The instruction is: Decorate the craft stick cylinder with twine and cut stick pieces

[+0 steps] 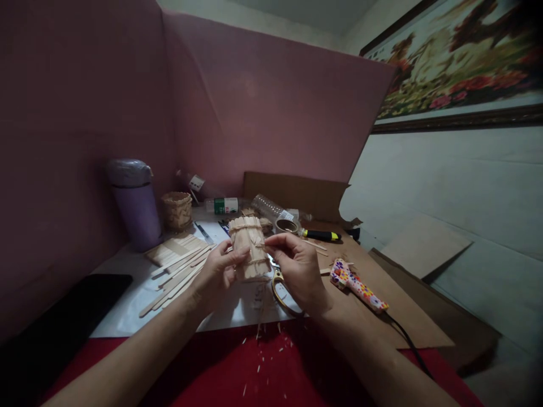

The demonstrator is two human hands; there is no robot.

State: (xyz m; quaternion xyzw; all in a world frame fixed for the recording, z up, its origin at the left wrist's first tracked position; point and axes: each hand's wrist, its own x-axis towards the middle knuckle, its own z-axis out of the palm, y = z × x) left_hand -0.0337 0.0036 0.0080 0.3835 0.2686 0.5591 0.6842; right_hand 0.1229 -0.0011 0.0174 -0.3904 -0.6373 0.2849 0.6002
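A small barrel-shaped cup made of upright craft sticks (249, 243) is held up over the table, with twine-like bands around it near the top and bottom. My left hand (215, 272) is closed around its left side, thumb across the front. At the cup's right edge, my right hand (299, 270) has thumb and forefinger pinched together; what lies between the fingertips is too small to make out. Scissors with gold-rimmed handles (276, 287) lie under my right hand, partly hidden by it. Loose craft sticks (180, 277) are spread to the left of my left hand.
A flower-patterned glue gun (356, 285) with a black cord rests on cardboard at right. Behind are a tape roll (287, 226), a black-and-yellow cutter (322, 235) and plastic bottles (271, 208). At left stand a purple tumbler (134, 209) and a woven basket (177, 210).
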